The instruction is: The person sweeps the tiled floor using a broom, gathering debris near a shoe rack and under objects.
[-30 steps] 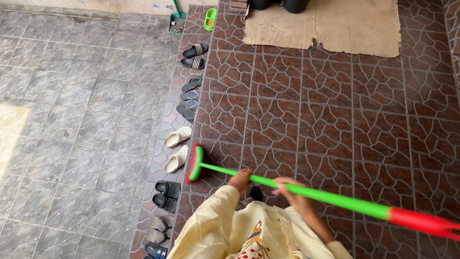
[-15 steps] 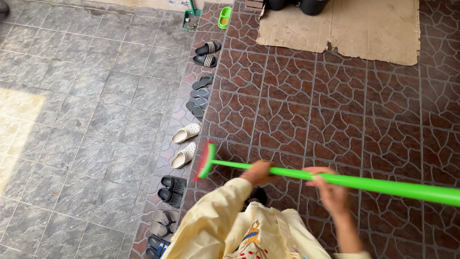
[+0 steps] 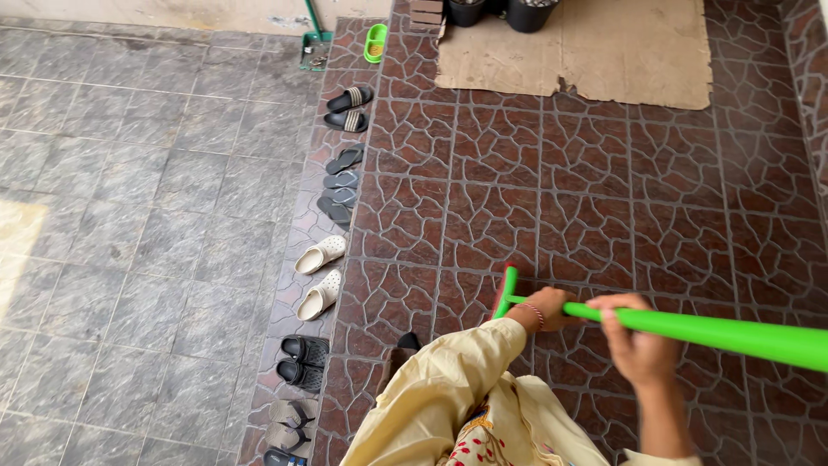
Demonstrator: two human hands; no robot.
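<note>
My fingers (image 3: 623,321) of both hands wrap the green broom handle (image 3: 733,335): the left hand (image 3: 545,308) grips low, just behind the broom head (image 3: 504,292), the right hand (image 3: 640,345) higher up, the two near each other. The handle runs almost level across the view, head pointing left, its far end leaving the frame at right. The head rests on the brown patterned floor tiles (image 3: 586,198). My left arm reaches forward in a pale yellow sleeve (image 3: 448,388); my right forearm is bare. Along the tile border stand two white clogs (image 3: 319,274), two black striped slides (image 3: 348,109) and more dark sandals. A cardboard sheet (image 3: 595,52) lies beyond.
</note>
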